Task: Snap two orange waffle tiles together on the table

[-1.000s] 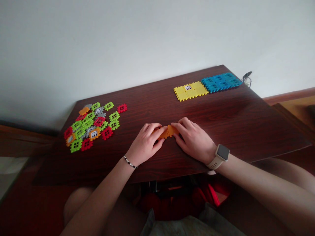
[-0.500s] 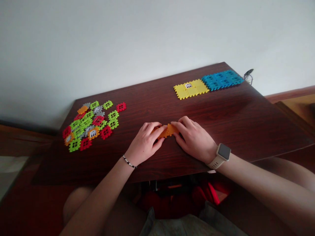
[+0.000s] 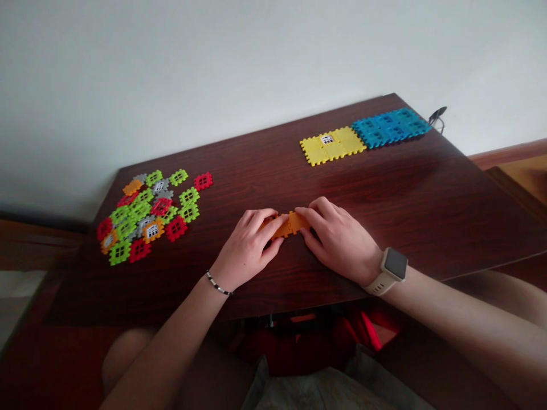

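While both hands pinch the orange tiles from opposite ends, I note their position: over the central part of the worktop, inward from its front edge. The left hand has its fingers closed on the left end; the right hand has its fingers closed on the right end. A toothed seam shows between them. The fingers hide the outer ends, so I cannot count the joined pieces.

Open wood separates the left hand from the tile pile near the left edge. A further stretch runs from the right hand back to the yellow panel. The blue panel abuts its right side, close to the right rear edge. A pale wall stands behind the worktop.

Materials: the worktop has dark, red-brown wood grain. The pile contains squarish, notched red, green, orange and grey pieces, some overlapping, many with window cutouts. The yellow panel is flat, with a toothed rim and white window insert; the blue panel is glossy.
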Available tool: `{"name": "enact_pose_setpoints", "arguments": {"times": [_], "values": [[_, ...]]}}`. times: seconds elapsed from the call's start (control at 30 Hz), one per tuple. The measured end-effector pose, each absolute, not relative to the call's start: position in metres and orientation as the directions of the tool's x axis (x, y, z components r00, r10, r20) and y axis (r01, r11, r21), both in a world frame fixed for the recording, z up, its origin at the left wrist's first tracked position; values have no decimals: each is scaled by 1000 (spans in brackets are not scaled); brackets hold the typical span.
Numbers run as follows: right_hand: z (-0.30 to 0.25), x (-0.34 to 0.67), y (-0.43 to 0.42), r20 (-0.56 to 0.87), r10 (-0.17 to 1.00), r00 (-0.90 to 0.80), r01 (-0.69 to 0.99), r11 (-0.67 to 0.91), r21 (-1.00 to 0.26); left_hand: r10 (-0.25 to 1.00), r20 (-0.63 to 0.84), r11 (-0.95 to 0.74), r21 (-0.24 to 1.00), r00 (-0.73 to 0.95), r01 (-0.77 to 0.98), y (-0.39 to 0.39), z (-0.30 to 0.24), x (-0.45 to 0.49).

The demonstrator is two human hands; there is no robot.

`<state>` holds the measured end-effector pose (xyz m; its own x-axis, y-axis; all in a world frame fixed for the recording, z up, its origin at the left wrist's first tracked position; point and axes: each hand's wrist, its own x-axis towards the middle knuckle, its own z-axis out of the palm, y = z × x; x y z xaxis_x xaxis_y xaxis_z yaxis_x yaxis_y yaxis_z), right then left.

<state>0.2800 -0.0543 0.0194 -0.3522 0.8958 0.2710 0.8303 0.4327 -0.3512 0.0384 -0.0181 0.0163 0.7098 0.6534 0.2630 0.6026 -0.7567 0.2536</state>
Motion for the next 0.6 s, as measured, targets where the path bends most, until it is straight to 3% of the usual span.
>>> {"name": "enact_pose_setpoints", "arguments": {"times": [0.6], "values": [[17,281,-54,286,889,-357,830,443,-338,650,282,-759,264,706,595,-18,14,38]]}}
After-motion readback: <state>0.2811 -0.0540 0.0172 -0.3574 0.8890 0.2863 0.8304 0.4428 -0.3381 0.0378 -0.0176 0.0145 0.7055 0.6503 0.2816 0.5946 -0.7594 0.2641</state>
